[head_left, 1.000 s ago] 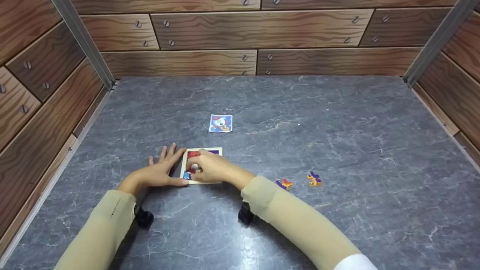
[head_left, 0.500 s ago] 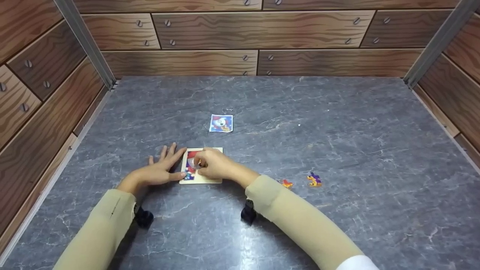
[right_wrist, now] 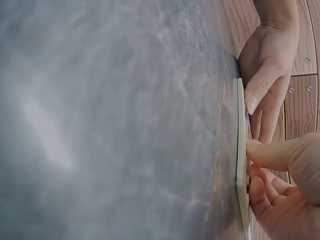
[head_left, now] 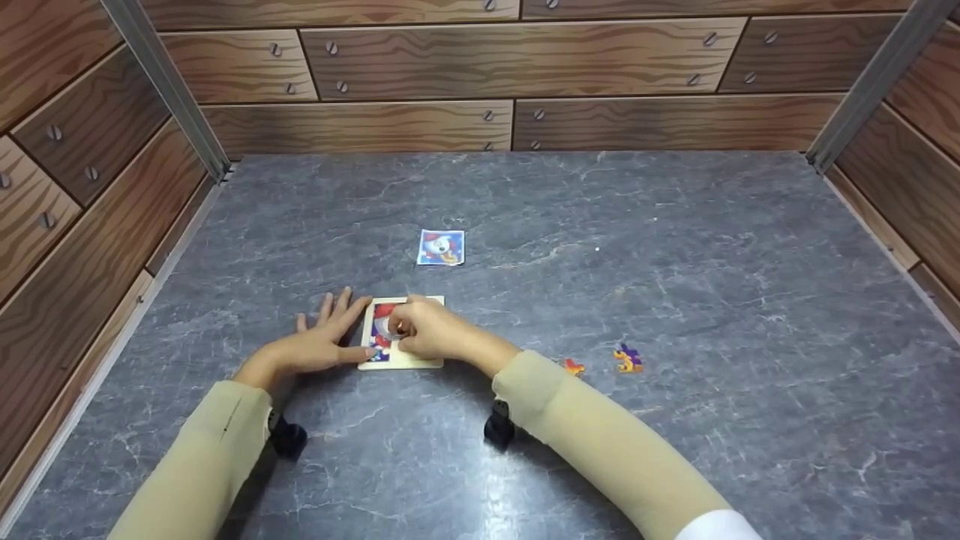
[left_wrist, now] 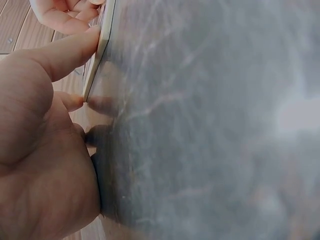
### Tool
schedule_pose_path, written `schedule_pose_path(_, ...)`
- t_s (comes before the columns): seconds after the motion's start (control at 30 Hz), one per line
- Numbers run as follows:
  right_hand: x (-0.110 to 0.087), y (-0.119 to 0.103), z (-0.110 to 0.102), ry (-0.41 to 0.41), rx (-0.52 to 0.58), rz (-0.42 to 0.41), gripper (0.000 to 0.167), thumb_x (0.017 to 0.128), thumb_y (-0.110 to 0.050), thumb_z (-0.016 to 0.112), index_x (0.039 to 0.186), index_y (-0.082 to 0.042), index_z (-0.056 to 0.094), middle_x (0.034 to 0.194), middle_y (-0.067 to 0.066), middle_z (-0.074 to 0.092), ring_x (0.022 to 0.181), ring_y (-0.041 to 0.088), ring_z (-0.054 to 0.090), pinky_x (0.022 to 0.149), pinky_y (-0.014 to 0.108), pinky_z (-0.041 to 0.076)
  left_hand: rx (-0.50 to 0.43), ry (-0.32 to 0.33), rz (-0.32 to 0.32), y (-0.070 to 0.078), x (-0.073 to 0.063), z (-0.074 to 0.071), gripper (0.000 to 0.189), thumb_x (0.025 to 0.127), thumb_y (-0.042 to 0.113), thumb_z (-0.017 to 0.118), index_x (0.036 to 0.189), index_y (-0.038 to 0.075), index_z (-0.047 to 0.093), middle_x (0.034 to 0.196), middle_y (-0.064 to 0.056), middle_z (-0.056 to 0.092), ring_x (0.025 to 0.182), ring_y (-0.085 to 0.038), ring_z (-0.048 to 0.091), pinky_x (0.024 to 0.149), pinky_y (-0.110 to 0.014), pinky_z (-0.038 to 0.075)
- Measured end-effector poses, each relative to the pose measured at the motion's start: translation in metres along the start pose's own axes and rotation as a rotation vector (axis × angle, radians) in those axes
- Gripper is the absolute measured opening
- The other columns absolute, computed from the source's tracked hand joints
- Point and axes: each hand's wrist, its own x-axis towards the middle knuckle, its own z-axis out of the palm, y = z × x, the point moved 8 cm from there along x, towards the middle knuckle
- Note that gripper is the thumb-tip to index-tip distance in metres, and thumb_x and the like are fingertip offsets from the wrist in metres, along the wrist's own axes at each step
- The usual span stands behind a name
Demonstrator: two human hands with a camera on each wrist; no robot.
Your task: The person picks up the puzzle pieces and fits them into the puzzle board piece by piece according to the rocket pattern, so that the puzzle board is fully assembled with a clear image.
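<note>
A small jigsaw puzzle board (head_left: pixel 420 361) with a pale wooden rim lies in front of me, its left side filled with red, white and blue picture pieces. My left hand (head_left: pixel 311 346) is spread flat along the board's left side, the thumb on its lower-left part and the index fingertip at the upper-left corner. Over the middle my right hand (head_left: pixel 439 330) bends its fingers and thumb about a puzzle piece (head_left: pixel 386 328), mostly covered by the hand. In the right wrist view, the right thumb (right_wrist: pixel 272 154) meets the near rim while the other fingers curl over the board.
Beyond the board lies a picture card (head_left: pixel 442 248) with a white dog. To the right are a purple and yellow puzzle piece (head_left: pixel 629 358) and an orange one (head_left: pixel 574 367), partly behind the right sleeve. Wood-patterned walls (head_left: pixel 517 64) enclose the grey marbled table (head_left: pixel 712 285).
My right hand has shifted slightly right from the board's lower left to its middle, uncovering pieces on the left. My left thumb has slid up a little from the lower corner.
</note>
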Motion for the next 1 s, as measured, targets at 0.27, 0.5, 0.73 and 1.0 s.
schedule_pose_path(0.27, -0.008, -0.003, -0.014, 0.019, 0.129, -0.049, 0.022, 0.082, -0.005, 0.068, 0.102, 0.004, 0.066, 0.093, 0.015, 0.066, 0.084, 0.022, 0.062, 0.075, 0.025, 0.049, 0.048, 0.012, 0.017, 0.003, -0.001, 0.001, 0.096, 0.084, 0.059, 0.055, 0.151, 0.019, -0.001, 0.15, -0.017, -0.023, 0.133, -0.037, -0.026, 0.093, -0.066, -0.021)
schedule_pose_path(0.5, -0.03, -0.004, -0.036, 0.068, 0.147, -0.088, 0.021, 0.083, -0.009, 0.069, 0.101, 0.003, 0.067, 0.087, 0.01, 0.065, 0.078, 0.019, 0.06, 0.071, 0.024, 0.048, 0.078, 0.019, 0.031, 0.005, -0.001, -0.001, 0.109, 0.075, 0.061, 0.065, 0.151, 0.02, -0.002, 0.15, -0.018, -0.022, 0.132, -0.038, -0.027, 0.094, -0.067, -0.019)
schedule_pose_path(0.73, -0.065, 0.012, -0.05, 0.065, 0.196, -0.026, 0.025, 0.084, -0.011, 0.068, 0.105, 0.001, 0.065, 0.09, 0.006, 0.065, 0.079, 0.016, 0.06, 0.073, 0.025, 0.049, 0.077, -0.005, 0.024, 0.004, 0.0, 0.0, 0.11, 0.072, 0.06, 0.069, 0.151, 0.024, 0.0, 0.15, -0.017, -0.024, 0.132, -0.037, -0.028, 0.093, -0.067, -0.02)
schedule_pose_path(1.0, -0.112, 0.034, -0.061, 0.056, 0.267, 0.045, 0.029, 0.084, -0.014, 0.069, 0.109, 0.0, 0.064, 0.091, 0.004, 0.064, 0.082, 0.015, 0.059, 0.076, 0.028, 0.05, 0.064, -0.003, 0.02, 0.003, -0.002, 0.002, 0.11, 0.072, 0.059, 0.07, 0.151, 0.025, 0.001, 0.15, -0.016, -0.024, 0.132, -0.037, -0.028, 0.093, -0.066, -0.021)
